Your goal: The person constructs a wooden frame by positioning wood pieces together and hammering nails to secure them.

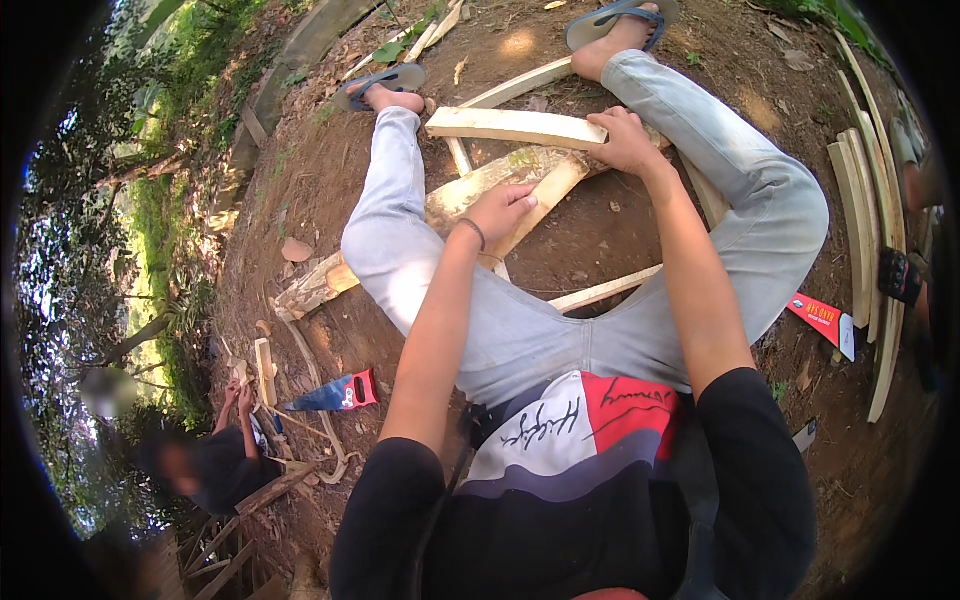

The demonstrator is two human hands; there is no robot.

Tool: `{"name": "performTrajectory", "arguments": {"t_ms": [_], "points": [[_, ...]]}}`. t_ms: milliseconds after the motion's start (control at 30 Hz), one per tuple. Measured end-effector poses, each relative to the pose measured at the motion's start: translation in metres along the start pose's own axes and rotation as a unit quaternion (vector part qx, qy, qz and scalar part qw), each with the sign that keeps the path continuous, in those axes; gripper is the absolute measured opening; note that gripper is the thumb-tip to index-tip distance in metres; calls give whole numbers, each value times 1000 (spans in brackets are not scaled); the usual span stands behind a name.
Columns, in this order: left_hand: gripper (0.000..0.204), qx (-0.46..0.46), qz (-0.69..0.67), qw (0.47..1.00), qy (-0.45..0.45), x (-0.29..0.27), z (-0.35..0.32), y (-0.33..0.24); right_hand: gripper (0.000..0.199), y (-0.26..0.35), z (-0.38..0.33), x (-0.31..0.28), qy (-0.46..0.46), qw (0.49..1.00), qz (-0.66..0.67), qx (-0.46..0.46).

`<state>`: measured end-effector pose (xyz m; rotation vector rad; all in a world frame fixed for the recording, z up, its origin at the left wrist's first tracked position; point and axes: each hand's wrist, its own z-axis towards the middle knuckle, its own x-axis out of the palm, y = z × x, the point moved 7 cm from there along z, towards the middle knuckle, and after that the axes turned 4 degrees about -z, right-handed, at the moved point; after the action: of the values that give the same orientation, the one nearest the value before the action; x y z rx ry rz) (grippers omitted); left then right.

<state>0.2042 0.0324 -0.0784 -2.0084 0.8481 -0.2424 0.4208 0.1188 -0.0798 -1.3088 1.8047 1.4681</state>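
Observation:
My right hand point(630, 148) is closed round the right end of a short pale wooden plank point(515, 125), which is held roughly level beyond my left hand. My left hand point(500, 216) grips the edge of another pale wooden strip point(545, 200), its fingers curled and the thumb lying along it. That strip slants across a thick log point(465, 196) with patchy bark, lying on the ground between my legs. Part of the strip's near end is hidden by my hand and leg.
More strips lie around the log, one point(605, 290) near my lap. A hand saw point(330, 393) lies at left, near another person point(235, 460) handling wood. At right are a red-sleeved saw point(822, 322), long planks point(868, 220) and part of another person point(915, 180).

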Motion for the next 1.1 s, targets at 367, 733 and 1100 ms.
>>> {"name": "performTrajectory", "arguments": {"t_ms": [367, 733, 1100], "points": [[44, -55, 113, 982, -142, -7, -1, -23, 51, -2, -1, -2, 12, 1000, -1, 18], [74, 11, 359, 914, -187, 22, -23, -46, 58, 30, -6, -6, 23, 995, -81, 44], [67, -14, 435, 885, -168, 42, -22, -36, 57, 35, -6, -12, 28, 997, -74, 9]]}}
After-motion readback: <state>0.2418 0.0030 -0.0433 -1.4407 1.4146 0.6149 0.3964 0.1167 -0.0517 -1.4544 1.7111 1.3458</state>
